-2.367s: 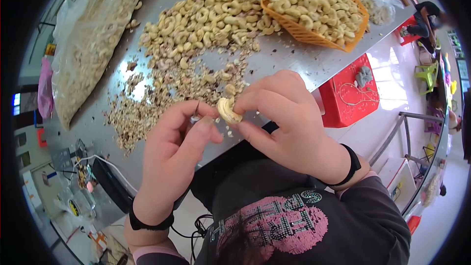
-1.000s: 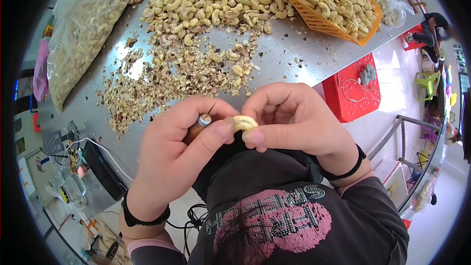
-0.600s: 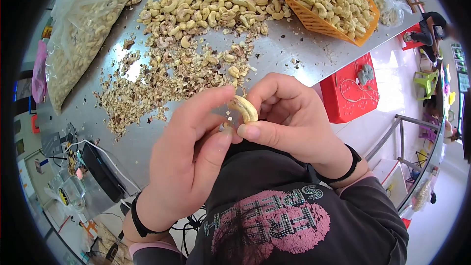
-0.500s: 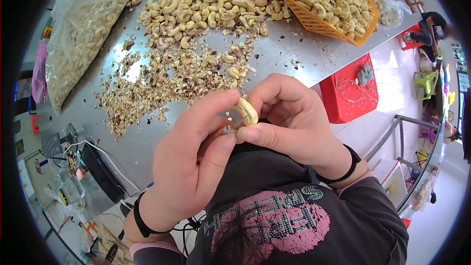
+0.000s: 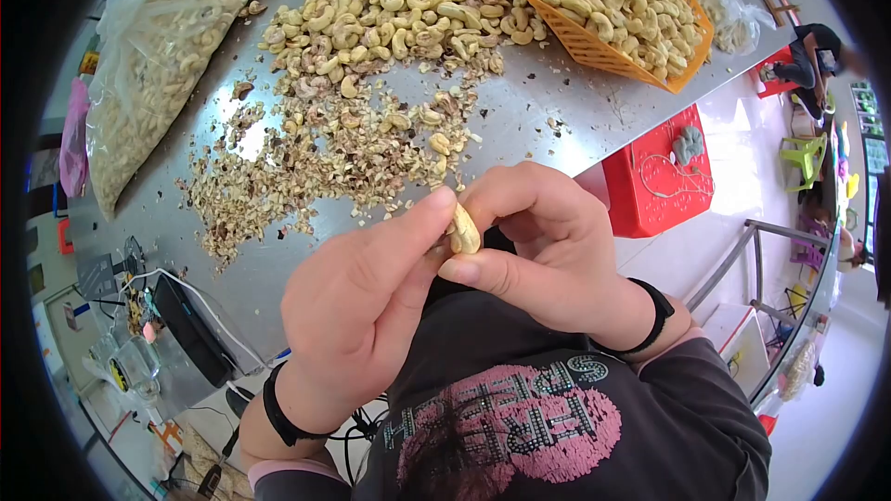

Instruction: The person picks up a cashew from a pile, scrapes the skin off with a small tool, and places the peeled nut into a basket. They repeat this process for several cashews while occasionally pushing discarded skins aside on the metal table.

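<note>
A curved, pale yellow cashew nut (image 5: 465,232) is pinched between my two hands, above my lap and just off the table's near edge. My right hand (image 5: 548,250) grips it between thumb and bent forefinger. From the other side, my left hand (image 5: 371,283) presses its fingertips against the nut, its fingers closed. Whether those fingers also hold something small is hidden. Beyond my hands, scraps of skin and broken bits (image 5: 306,153) lie spread on the metal table (image 5: 557,116), in front of a heap of whole cashews (image 5: 399,9).
An orange basket (image 5: 608,54) full of cashews stands at the back right. A large clear bag of nuts (image 5: 167,65) lies at the left. Right of the table is a red stool (image 5: 661,190) with a grey lump and string on it. A person (image 5: 807,60) sits farther off.
The nut has turned more upright between my fingertips. My left fingers have closed in, covering the gap where a small pale piece showed. Both hands sit slightly lower.
</note>
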A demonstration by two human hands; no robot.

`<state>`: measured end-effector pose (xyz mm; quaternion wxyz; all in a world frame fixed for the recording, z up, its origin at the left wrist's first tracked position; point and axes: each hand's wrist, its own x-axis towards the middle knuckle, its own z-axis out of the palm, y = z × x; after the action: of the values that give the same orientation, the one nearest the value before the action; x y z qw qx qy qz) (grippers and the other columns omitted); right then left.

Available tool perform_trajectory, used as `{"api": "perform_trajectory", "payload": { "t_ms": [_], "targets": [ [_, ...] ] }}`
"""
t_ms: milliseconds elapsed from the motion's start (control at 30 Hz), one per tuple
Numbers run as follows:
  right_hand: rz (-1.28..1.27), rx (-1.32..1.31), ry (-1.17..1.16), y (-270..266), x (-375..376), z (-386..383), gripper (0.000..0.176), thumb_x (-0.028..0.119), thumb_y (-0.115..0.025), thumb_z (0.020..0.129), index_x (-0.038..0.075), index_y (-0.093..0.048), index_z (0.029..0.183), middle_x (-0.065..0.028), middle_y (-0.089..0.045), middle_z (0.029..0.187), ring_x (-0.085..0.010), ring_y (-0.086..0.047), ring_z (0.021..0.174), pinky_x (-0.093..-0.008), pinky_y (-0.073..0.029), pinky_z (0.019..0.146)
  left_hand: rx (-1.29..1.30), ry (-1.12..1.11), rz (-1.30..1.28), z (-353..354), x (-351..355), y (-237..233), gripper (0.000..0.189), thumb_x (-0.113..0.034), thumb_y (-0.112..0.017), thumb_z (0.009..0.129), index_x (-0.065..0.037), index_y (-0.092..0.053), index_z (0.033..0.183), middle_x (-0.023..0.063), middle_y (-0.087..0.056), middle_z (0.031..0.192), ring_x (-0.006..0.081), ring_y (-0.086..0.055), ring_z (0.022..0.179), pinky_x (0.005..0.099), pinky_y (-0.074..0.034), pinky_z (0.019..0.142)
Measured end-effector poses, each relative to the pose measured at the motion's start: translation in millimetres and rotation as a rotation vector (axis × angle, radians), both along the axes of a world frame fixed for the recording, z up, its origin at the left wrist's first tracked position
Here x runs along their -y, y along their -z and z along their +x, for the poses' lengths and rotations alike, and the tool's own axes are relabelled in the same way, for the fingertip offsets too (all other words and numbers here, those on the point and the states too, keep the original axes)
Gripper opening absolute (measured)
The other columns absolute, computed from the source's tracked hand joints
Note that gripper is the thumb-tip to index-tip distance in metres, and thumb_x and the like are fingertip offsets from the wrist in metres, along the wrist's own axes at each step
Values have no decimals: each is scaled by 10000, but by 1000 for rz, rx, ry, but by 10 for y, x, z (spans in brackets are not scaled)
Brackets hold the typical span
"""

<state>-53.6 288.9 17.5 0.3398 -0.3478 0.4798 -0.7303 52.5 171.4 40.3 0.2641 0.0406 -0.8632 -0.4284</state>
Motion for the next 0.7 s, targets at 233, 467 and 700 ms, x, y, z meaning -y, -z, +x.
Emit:
{"api": "perform_trajectory", "payload": {
  "t_ms": [233, 467, 700],
  "targets": [
    [3, 127, -29, -4, -6, 16, 169, 16, -617, 739, 15, -513, 872, -9, -506, 794, -69, -499, 727, -215, -413, 672, 145, -1, 266, 57, 10, -47, 307, 34, -542, 756, -17, -547, 1058, 116, -606, 887, 177, -587, 697, 251, -455, 620],
    [20, 49, -1, 12, -8, -3, 175, 41, -630, 737, 25, -518, 872, -3, -511, 791, -63, -503, 712, -210, -413, 633, 193, 33, 188, 33, 64, -106, 378, 7, -565, 737, -26, -512, 1110, 110, -602, 902, 193, -591, 695, 255, -456, 615],
    [49, -141, 49, 27, 6, -53, 165, 65, -667, 694, 39, -546, 803, -6, -526, 709, -86, -508, 647, -215, -396, 575, 152, 80, 105, 33, 93, -83, 399, 4, -585, 710, -43, -527, 1103, 102, -608, 816, 203, -579, 637, 258, -447, 560]
  ]
}}
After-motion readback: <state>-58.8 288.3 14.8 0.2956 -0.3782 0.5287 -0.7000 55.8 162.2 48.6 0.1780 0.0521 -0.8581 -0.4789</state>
